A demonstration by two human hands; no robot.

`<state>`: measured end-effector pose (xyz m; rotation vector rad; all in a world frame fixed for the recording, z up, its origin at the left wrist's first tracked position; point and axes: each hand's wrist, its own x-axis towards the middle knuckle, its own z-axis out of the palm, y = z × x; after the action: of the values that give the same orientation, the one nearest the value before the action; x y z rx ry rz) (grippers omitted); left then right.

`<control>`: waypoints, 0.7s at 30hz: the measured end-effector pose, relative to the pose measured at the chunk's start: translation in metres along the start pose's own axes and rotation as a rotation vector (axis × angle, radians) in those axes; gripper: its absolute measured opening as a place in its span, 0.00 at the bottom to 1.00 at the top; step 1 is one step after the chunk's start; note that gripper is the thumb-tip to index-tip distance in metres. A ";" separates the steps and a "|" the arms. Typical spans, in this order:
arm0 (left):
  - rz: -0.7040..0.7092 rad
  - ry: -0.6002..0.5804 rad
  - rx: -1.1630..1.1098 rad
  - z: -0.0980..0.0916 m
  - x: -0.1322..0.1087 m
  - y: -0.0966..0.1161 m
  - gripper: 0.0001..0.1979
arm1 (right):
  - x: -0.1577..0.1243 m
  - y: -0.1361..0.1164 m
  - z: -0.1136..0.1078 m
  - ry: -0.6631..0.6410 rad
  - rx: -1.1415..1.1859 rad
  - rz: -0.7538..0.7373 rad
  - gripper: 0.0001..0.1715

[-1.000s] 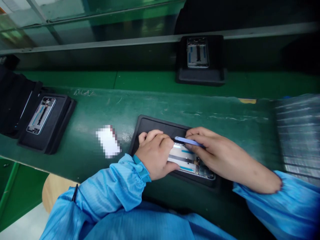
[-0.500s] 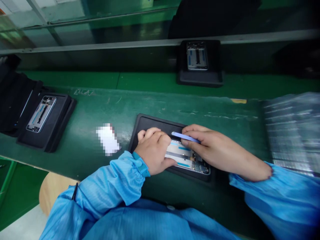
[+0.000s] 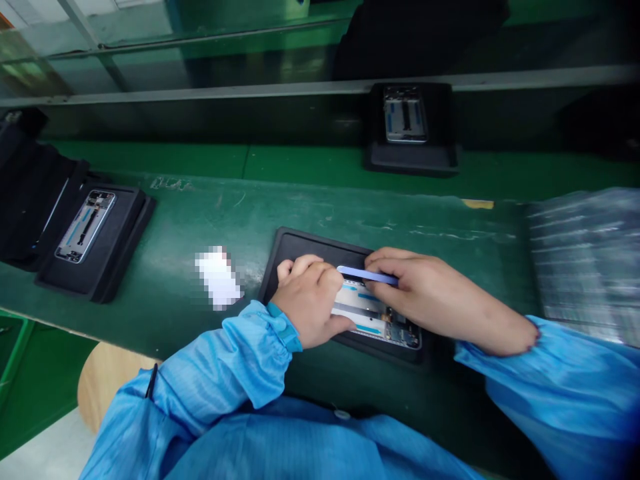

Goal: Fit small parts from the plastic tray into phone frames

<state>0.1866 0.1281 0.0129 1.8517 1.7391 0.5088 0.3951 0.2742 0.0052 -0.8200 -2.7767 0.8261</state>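
Observation:
An opened phone (image 3: 367,313) lies in a black tray (image 3: 327,245) in front of me, its circuit board, pale inner plate and blue strips exposed. My left hand (image 3: 313,303) is closed around the phone's left end, thumb at the near edge, and covers that part. At the far edge of the phone, my right hand (image 3: 415,287) pinches a flat pale purple pry stick (image 3: 367,273). The stick points left toward my left knuckles; its other end is hidden in my fingers.
On the green table (image 3: 200,207), left, a similar opened phone (image 3: 86,227) rests on stacked black trays (image 3: 117,253). A blurred-out white item (image 3: 219,279) lies nearer. Beyond the table, another opened phone (image 3: 406,115) sits in a black tray (image 3: 413,160). Clear plastic trays (image 3: 590,260) are at right.
The pry stick's tip has shifted slightly left and my right wrist has moved a little left. The far tray with its phone has slid right. My left hand keeps its place on the phone.

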 end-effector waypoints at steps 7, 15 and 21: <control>0.014 0.018 0.002 0.003 0.000 -0.002 0.29 | 0.002 0.004 -0.003 -0.060 0.013 0.010 0.12; 0.007 0.011 0.007 0.002 0.000 -0.002 0.30 | 0.004 0.003 -0.010 -0.135 0.004 -0.046 0.11; -0.004 0.005 -0.006 0.001 -0.001 -0.001 0.29 | 0.008 0.004 -0.014 -0.142 0.057 -0.069 0.11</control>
<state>0.1863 0.1274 0.0120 1.8439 1.7422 0.5170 0.3941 0.2878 0.0143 -0.6773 -2.8691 0.9823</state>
